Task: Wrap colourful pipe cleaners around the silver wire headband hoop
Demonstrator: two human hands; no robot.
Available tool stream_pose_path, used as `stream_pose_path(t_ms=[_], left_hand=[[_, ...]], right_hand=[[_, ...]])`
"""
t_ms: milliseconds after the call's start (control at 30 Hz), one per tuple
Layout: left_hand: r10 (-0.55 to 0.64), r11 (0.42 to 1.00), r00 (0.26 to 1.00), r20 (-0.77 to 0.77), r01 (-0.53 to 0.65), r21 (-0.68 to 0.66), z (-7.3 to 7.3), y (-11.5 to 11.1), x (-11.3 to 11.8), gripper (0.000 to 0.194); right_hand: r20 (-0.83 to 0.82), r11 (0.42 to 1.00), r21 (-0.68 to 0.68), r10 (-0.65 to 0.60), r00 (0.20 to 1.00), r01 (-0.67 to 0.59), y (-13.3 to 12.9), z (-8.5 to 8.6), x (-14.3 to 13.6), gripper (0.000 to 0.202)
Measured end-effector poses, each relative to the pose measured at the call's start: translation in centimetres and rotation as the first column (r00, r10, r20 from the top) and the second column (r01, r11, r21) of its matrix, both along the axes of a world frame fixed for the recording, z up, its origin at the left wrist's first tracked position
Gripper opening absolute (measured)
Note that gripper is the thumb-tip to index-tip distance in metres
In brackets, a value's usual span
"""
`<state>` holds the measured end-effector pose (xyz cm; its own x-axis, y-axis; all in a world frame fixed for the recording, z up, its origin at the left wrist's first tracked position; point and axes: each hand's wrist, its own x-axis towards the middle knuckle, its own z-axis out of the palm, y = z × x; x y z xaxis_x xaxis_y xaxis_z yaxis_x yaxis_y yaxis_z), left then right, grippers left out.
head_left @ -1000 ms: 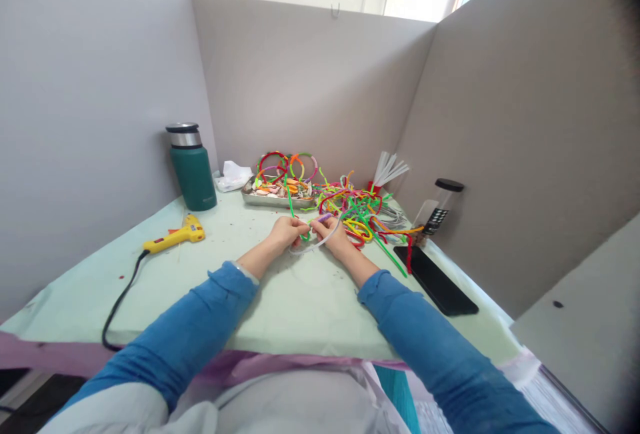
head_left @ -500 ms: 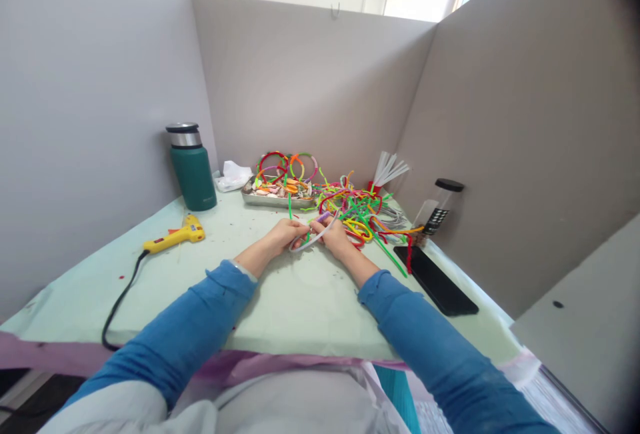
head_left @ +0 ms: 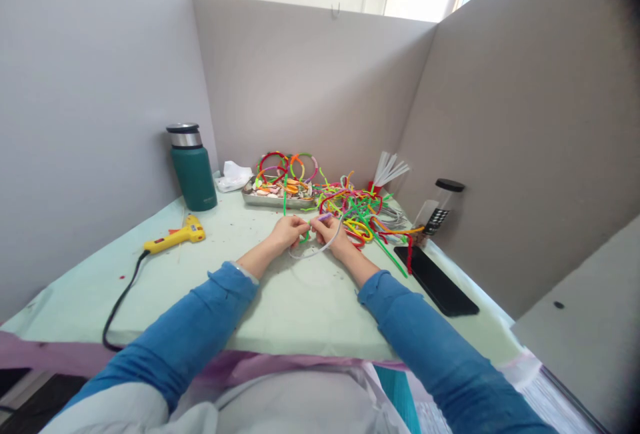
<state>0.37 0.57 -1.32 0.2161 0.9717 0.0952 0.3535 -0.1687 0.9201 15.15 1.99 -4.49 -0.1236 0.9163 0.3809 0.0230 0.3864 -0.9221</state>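
Over the middle of the table, my left hand and my right hand meet almost fingertip to fingertip. My left hand is closed in a pinch on a green pipe cleaner, whose long end sticks up behind the fingers while another bit curls below them. A thin pale hoop hangs between both hands and is gripped by my right fingers. A purple wrapped stretch shows at my right fingertips. The exact spot where green meets the hoop is hidden by my fingers.
Behind my hands stands a metal tray with colourful wrapped rings. A tangle of pipe cleaners lies right, near a black phone and a clear bottle. A yellow glue gun and green flask are left.
The hoop has tilted lower and flatter between my hands. My left hand has shifted slightly left, and the green pipe cleaner's upright end moved left with it.
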Motion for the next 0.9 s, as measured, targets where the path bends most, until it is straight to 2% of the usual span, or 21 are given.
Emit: stream_pose_path(t_ms=[133,300,567,900], left_hand=[[0.026,0.999,0.996,-0.085,-0.022,0.047,0.03,0.14,-0.08,0.020],[0.034,0.996,0.992,-0.120,-0.025,0.081,-0.14,0.43,-0.26,0.020],[0.053,0.997,0.988,-0.144,-0.043,0.070,-0.14,0.41,-0.22,0.021],[0.056,0.997,0.989,-0.138,-0.048,0.063,0.29,-0.08,-0.08,0.021]], right_hand=[[-0.009,1.000,-0.014,-0.019,1.000,0.019,-0.17,0.21,-0.09,0.038],[-0.016,0.999,-0.021,-0.024,1.000,0.024,-0.14,0.27,-0.12,0.040],[0.009,1.000,0.017,-0.007,1.000,0.006,-0.15,0.13,0.09,0.037],[-0.006,1.000,0.001,-0.009,1.000,0.009,-0.07,0.09,-0.06,0.035]])
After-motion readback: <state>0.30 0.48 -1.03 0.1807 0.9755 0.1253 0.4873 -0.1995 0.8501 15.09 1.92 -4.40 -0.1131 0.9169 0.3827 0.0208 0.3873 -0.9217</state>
